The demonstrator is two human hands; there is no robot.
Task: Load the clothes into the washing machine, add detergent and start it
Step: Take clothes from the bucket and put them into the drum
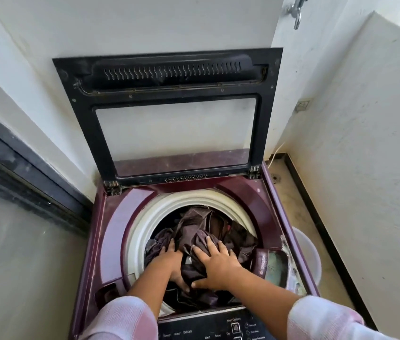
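While the left hand (169,262) and right hand (218,266) press the dark brown crumpled clothes (208,224) into the maroon top-loading washing machine (238,192), grips open and flat, loading looks nearly done; next, both hands must withdraw for detergent.

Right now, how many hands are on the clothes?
2. The left hand presses into the dark clothes; the right hand lies flat on them, just to its right.
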